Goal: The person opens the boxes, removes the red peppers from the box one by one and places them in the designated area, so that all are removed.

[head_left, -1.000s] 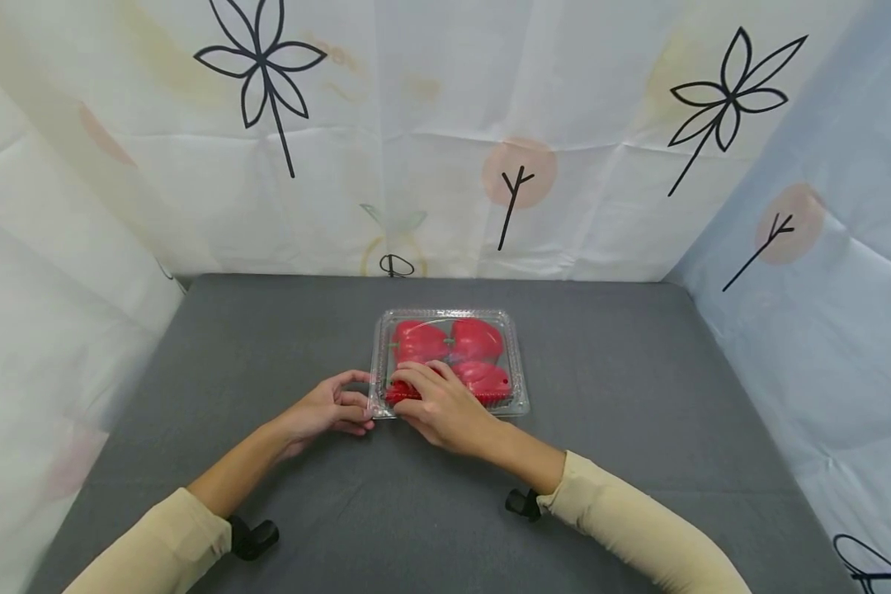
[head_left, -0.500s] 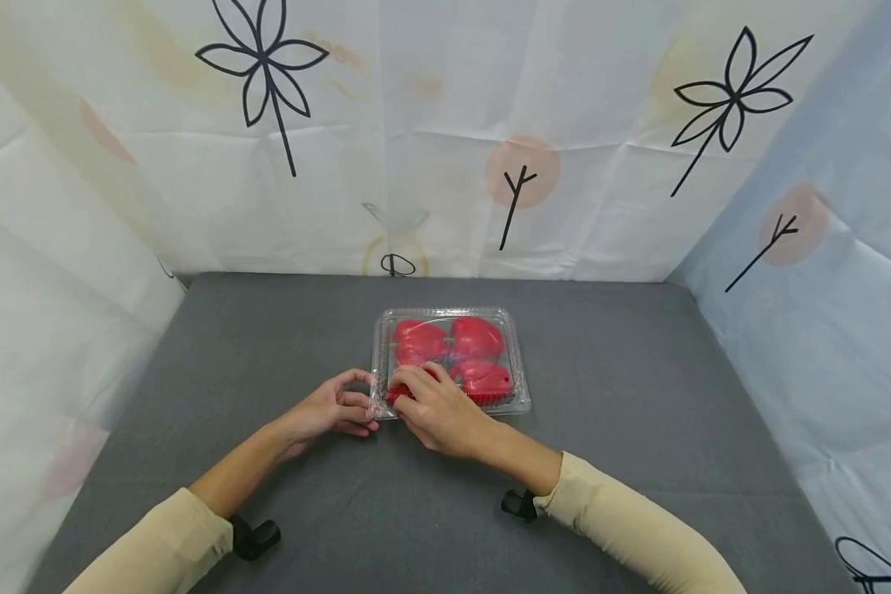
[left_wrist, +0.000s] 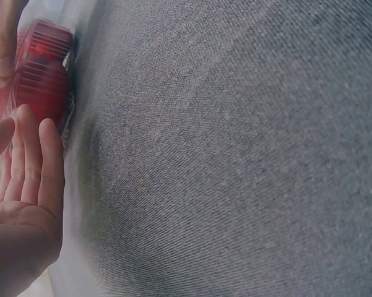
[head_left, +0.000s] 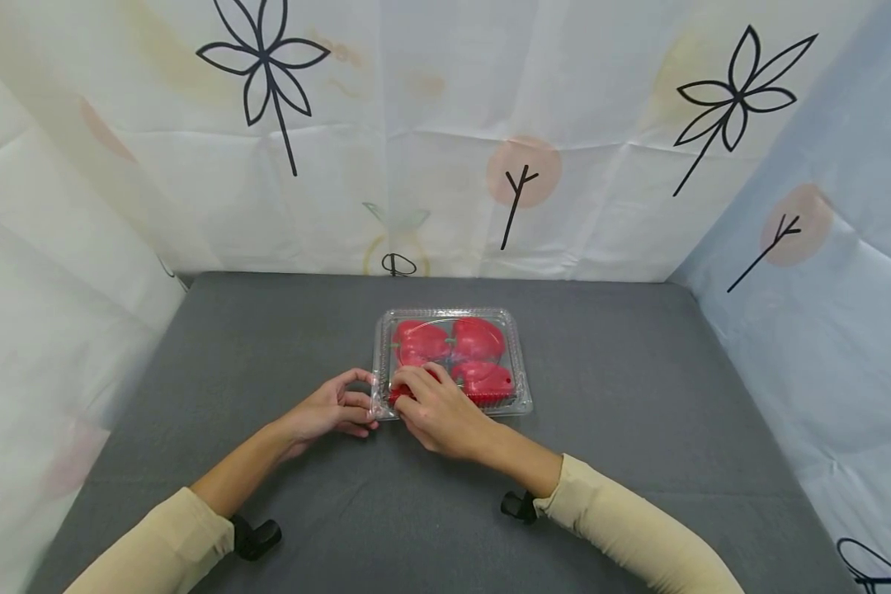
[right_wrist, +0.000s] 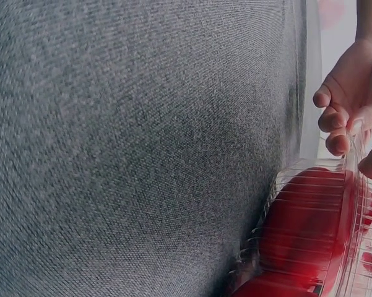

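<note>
A clear plastic clamshell box [head_left: 516,355] with a ribbed rim sits on the grey table. Through its lid show several red bell peppers [head_left: 478,339] with small green stems. My left hand [head_left: 332,410] is at the near left corner, pinching the rim between its thumb, on top, and its fingers, below; its other fingers extend along the side. My right hand [head_left: 445,412] lies over the near left part of the lid with bent fingers, its fingertips and thumb gripping the raised lid edge. In the right wrist view, the left thumb touches the box's rim [right_wrist: 353,148].
Grey cloth [head_left: 601,371] covers the table around the box. White printed curtains [head_left: 431,124] stand behind it and along both sides. A black wrist mount [head_left: 256,539] shows at the left sleeve and another mount [head_left: 520,506] at the right one.
The right hand has shifted slightly toward the near left corner of the lid since a second ago. Left hand and box have hardly moved.
</note>
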Demonstrator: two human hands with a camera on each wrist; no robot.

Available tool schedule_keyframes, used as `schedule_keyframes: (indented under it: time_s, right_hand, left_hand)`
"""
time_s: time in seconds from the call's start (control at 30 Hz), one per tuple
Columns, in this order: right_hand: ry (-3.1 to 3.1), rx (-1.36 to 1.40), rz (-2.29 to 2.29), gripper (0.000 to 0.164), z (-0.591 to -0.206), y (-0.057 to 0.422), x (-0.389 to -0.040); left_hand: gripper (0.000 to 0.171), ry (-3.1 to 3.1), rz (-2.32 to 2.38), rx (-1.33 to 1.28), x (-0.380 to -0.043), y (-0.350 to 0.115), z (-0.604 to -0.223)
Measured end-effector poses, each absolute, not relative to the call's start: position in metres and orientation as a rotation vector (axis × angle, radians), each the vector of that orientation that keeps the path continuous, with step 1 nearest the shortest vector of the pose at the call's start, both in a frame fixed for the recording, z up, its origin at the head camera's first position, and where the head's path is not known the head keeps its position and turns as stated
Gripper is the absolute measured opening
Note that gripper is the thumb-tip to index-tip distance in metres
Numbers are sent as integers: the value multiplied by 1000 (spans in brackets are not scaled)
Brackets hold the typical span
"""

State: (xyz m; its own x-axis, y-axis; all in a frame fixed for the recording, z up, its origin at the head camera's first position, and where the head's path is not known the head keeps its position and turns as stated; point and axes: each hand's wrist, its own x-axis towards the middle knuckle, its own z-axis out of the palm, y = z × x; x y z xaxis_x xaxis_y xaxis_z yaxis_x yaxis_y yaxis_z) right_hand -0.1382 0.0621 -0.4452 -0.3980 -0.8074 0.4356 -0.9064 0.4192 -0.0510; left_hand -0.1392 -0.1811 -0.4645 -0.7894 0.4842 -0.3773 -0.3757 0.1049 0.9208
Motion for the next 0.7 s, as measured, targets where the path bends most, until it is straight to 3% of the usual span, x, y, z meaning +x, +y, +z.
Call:
schedule_keyframes:
  time_s: [0.47,0.7]
  right_hand:
    - [-2342,1470,394,18,-447,63,-137]
    - [-2275,1451,425,21,-440,58,-137]
  left_hand:
    - [50,1755,1740,122,-142,-182,-465]
    - [38,1825,1779,140,-141,-181,-471]
